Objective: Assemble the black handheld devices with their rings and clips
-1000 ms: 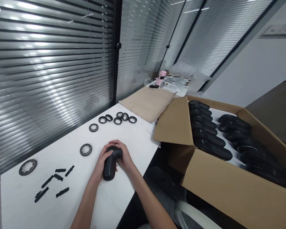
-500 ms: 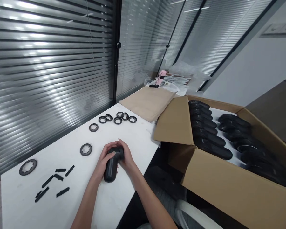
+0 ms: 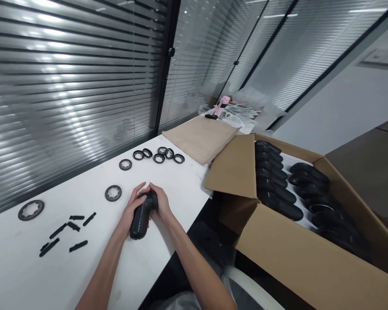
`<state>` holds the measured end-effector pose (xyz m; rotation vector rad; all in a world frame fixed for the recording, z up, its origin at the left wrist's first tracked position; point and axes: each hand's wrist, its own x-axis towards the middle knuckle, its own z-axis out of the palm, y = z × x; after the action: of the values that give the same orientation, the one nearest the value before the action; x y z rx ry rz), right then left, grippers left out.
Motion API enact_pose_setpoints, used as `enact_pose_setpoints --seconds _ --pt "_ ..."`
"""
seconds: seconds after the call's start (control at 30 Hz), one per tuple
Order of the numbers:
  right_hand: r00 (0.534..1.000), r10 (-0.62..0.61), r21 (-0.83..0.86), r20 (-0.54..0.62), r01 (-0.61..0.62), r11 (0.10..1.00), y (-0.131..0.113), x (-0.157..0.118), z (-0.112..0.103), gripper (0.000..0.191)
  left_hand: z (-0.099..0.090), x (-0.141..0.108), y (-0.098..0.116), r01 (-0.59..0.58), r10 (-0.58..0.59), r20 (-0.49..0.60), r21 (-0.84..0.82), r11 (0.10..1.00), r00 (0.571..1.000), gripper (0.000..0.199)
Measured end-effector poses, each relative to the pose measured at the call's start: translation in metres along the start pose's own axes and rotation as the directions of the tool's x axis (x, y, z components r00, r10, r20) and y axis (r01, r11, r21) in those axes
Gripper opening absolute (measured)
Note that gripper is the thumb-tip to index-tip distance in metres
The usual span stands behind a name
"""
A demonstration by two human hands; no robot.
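Both hands are wrapped round a black handheld device (image 3: 140, 221) with a rounded grip and a head set at an angle. My left hand (image 3: 129, 212) closes on its left side, thumb across the upper part. At the head's right end, my right hand (image 3: 161, 202) grips the round cap, some of its fingers hidden behind. The device is tilted over the white table (image 3: 123, 275). Nearest to my left hand lies a black ring with a notched inner edge (image 3: 107, 193). Several small black strips (image 3: 73, 226) are scattered farther left.
More black rings (image 3: 158, 158) lie toward the back, and a larger ring (image 3: 22, 211) at the far left. A brown paper sheet (image 3: 200, 135) covers the back end. On the right, an open cardboard box (image 3: 278, 241) holds several black devices (image 3: 278, 200), its flap beside the table edge.
The view has swung slightly, so the device and hands appear lower left in the picture. Both hands keep their hold, and the device is turned a little. The rings and strips stay put.
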<state>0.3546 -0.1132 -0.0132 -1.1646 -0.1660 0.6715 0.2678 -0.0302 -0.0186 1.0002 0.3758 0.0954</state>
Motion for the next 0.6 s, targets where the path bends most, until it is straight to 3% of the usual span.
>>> enact_pose_setpoints --seconds 0.17,0.4,0.6 --pt "0.998 0.058 -0.021 0.016 -0.058 0.998 0.003 0.002 0.01 0.04 -0.002 -0.003 0.005 -0.038 0.037 -0.016 -0.085 0.996 0.999 0.09" --pt "0.991 -0.137 -0.121 -0.004 0.135 0.983 -0.001 0.005 0.014 0.036 -0.002 -0.006 0.01 -0.047 0.056 0.045 -0.191 0.981 0.997 0.094" --pt "0.972 -0.197 -0.065 0.13 0.207 0.976 -0.003 -0.001 0.019 0.04 -0.005 -0.008 0.004 -0.125 0.137 0.038 -0.225 0.966 0.99 0.092"
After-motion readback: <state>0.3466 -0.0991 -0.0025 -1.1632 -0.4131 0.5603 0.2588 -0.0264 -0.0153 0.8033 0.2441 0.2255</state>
